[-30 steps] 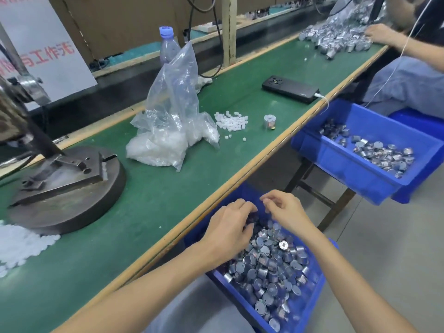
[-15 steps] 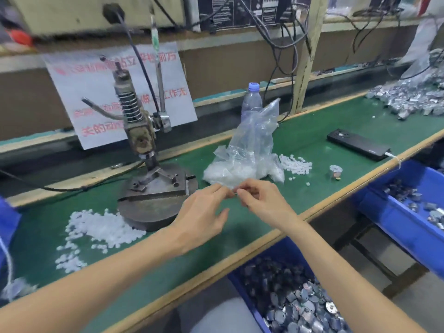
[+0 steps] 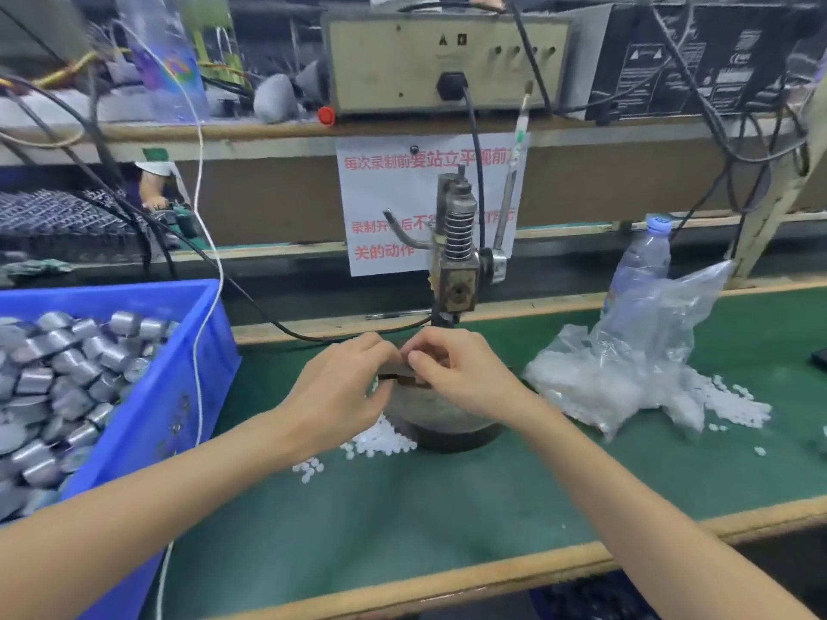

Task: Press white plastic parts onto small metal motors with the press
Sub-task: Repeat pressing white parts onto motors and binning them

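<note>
Metal press (image 3: 454, 261) upright, long axis vertical, left hand (image 3: 344, 391) and right hand (image 3: 461, 378) curled over its base (image 3: 447, 422), grasp unclear

We read red Chinese on the white paper sign (image 3: 389, 203) behind the press (image 3: 454, 261): "每次录制前要站立平视前", "关的动作". Middle line partly hidden; equip. labels too blurred.

Even indoor light, soft motion blur (edges bowed).
</note>
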`<action>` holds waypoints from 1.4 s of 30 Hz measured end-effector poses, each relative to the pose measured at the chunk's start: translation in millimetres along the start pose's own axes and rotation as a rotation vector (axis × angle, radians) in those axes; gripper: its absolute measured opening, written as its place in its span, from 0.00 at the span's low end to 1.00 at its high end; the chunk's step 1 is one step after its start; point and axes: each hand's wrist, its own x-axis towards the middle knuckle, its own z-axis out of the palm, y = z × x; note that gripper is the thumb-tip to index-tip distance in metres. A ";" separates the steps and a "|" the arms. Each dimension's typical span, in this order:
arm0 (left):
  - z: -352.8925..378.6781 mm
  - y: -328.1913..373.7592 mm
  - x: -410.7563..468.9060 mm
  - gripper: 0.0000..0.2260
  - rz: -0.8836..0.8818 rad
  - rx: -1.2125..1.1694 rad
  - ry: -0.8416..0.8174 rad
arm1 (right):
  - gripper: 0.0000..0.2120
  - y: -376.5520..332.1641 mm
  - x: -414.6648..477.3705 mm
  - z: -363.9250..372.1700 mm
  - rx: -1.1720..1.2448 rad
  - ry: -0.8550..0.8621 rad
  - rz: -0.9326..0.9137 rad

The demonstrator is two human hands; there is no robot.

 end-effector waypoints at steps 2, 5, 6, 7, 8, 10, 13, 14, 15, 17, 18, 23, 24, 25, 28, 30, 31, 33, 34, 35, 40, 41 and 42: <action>-15.8 -17.7 -8.2 0.11 -0.037 0.018 0.025 | 0.08 -15.6 16.6 13.8 0.002 -0.043 -0.050; -40.3 -44.7 -21.1 0.11 -0.125 0.005 0.071 | 0.09 -40.9 43.9 38.1 -0.023 -0.103 -0.128; -48.6 -53.5 -25.8 0.11 -0.152 -0.006 0.088 | 0.08 -49.9 52.9 47.3 -0.027 -0.120 -0.147; -56.5 -62.4 -31.1 0.11 -0.177 -0.012 0.110 | 0.08 -58.7 61.7 56.5 -0.029 -0.136 -0.166; -63.9 -71.3 -36.7 0.11 -0.203 -0.011 0.135 | 0.08 -67.4 70.5 65.9 -0.030 -0.153 -0.183; -77.3 -89.5 -48.4 0.09 -0.268 0.009 0.183 | 0.08 -84.3 86.6 85.3 -0.028 -0.185 -0.214; -94.2 -115.4 -65.6 0.09 -0.370 0.041 0.229 | 0.08 -107.8 108.0 113.9 -0.025 -0.215 -0.280; -99.5 -124.0 -70.7 0.09 -0.400 0.055 0.235 | 0.08 -115.4 114.9 123.1 -0.030 -0.228 -0.298; -104.3 -133.4 -76.0 0.10 -0.433 0.073 0.241 | 0.08 -123.0 121.4 132.2 -0.040 -0.242 -0.320; -113.2 -152.7 -87.9 0.11 -0.528 0.122 0.245 | 0.07 -137.5 132.8 150.3 -0.057 -0.285 -0.369; -117.3 -162.6 -94.5 0.12 -0.595 0.143 0.232 | 0.06 -144.1 137.8 159.4 -0.064 -0.312 -0.389; -131.1 -204.0 -131.0 0.12 -0.860 0.193 0.137 | 0.06 -164.5 157.5 208.5 -0.183 -0.459 -0.434; -132.1 -209.6 -136.5 0.12 -0.883 0.204 0.114 | 0.08 -165.9 160.6 217.0 -0.227 -0.498 -0.433; -132.0 -215.0 -141.7 0.12 -0.900 0.214 0.087 | 0.09 -166.6 163.5 224.7 -0.269 -0.548 -0.427; -128.1 -226.0 -151.1 0.13 -0.937 0.224 -0.011 | 0.11 -165.6 174.0 245.2 -0.405 -0.712 -0.382; -122.5 -229.2 -153.0 0.14 -0.942 0.233 -0.070 | 0.12 -163.6 179.2 257.1 -0.489 -0.799 -0.341; -119.2 -230.4 -153.4 0.14 -0.931 0.242 -0.092 | 0.12 -162.6 181.1 261.6 -0.525 -0.827 -0.331; -112.6 -231.5 -153.7 0.14 -0.906 0.257 -0.113 | 0.13 -160.2 183.2 268.5 -0.597 -0.871 -0.341; -109.9 -231.6 -153.4 0.14 -0.896 0.262 -0.118 | 0.13 -159.3 183.5 270.7 -0.641 -0.898 -0.348; -107.8 -231.4 -153.5 0.15 -0.886 0.266 -0.125 | 0.13 -158.8 183.2 272.1 -0.685 -0.930 -0.346; -101.3 -230.2 -153.3 0.15 -0.836 0.291 -0.172 | 0.10 -160.1 179.2 283.1 -0.900 -1.040 -0.399; -100.9 -230.2 -153.7 0.15 -0.831 0.295 -0.173 | 0.11 -160.5 178.9 284.0 -0.909 -1.044 -0.405; -100.4 -230.4 -154.0 0.15 -0.828 0.296 -0.170 | 0.11 -160.9 178.7 284.3 -0.920 -1.047 -0.410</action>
